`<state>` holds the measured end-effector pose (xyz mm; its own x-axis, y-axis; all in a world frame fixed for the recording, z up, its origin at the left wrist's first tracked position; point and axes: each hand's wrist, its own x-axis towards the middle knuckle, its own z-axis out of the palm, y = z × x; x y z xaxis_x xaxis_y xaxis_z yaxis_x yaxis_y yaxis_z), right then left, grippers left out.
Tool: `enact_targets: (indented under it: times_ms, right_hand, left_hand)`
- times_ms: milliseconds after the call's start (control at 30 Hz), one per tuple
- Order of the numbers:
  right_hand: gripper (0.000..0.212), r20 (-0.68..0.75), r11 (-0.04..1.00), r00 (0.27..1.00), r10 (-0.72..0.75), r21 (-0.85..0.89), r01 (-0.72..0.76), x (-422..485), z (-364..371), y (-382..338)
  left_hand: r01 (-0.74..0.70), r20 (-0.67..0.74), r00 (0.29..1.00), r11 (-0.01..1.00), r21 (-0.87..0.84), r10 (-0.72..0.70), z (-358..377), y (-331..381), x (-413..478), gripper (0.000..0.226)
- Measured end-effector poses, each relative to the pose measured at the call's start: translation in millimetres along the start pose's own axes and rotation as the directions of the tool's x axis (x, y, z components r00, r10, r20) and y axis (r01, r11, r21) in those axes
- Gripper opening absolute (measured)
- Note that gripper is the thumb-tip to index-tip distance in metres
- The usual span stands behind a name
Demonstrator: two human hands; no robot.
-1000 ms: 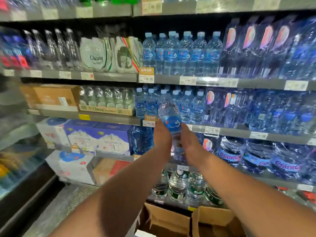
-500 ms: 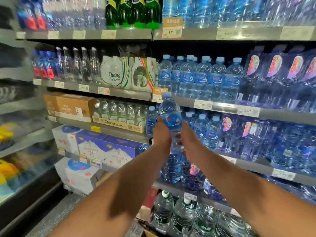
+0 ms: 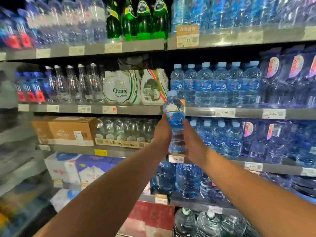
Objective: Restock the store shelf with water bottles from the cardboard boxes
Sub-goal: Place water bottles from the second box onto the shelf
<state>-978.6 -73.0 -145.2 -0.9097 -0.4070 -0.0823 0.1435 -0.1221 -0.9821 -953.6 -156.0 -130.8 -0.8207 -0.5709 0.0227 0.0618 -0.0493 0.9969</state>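
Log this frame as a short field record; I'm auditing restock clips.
item: water bottle, upright, blue label, pale cap
holders: left grip and right grip, both holding its lower body
position: in front of the shelf edge, below-left of the matching bottles
beside row: Chang soda water packs, to its left
likely destination: that matching row

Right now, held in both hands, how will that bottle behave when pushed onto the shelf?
The bottle looks full, so probably heavy for its size. Its thin clear plastic likely gives slightly under the left hand and right hand. Tall and narrow, it may tip if pushed near the cap.
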Motion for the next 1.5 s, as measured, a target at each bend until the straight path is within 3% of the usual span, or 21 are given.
enact_targets:
  times_ms: [167,300,533,633,733,867,1000,1233,1400,1500]
  right_hand:
    - [0.045,0.083,0.998,0.996,-0.021,0.056,0.016,19,9,-6]
    - [0.053,-0.026,0.994,0.997,-0.071,-0.087,0.069,41,-2,-6]
    - [0.011,0.085,0.981,0.987,-0.134,-0.13,0.144,92,-21,-41]
    - [0.044,0.082,0.971,0.982,-0.17,-0.158,0.182,109,-25,-57]
    - [0.042,0.094,0.957,0.969,-0.229,-0.159,0.242,126,-29,-72]
    - [0.033,0.085,0.934,0.956,-0.279,-0.206,0.291,148,-30,-89]
    - [0.031,-0.008,0.913,0.948,-0.32,-0.271,0.306,167,-28,-109]
    - [0.072,-0.041,0.862,0.923,-0.384,-0.375,0.342,194,-28,-129]
    - [0.079,-0.072,0.849,0.923,-0.378,-0.424,0.315,202,-25,-134]
    - [0.047,-0.094,0.838,0.918,-0.386,-0.451,0.306,201,-23,-136]
  left_hand:
    - [0.046,0.087,0.995,0.999,-0.026,-0.043,-5,4,30,0.051]
    - [0.057,0.145,0.988,0.998,0.009,-0.058,5,11,55,0.042]
    - [-0.02,0.159,0.987,0.998,-0.058,0.029,36,31,100,0.044]
    - [-0.089,0.168,0.981,0.996,-0.029,0.092,47,41,119,0.034]
    - [-0.116,0.19,0.973,0.991,-0.069,0.127,52,49,135,0.018]
    - [-0.176,0.225,0.957,0.983,-0.057,0.184,58,63,151,0.063]
    - [-0.204,0.252,0.944,0.977,-0.068,0.215,64,76,169,0.08]
    - [-0.243,0.238,0.937,0.967,-0.076,0.254,72,87,204,0.04]
    - [-0.281,0.232,0.93,0.959,-0.047,0.284,76,90,219,0.032]
    - [-0.331,0.25,0.908,0.941,-0.069,0.337,79,88,225,0.015]
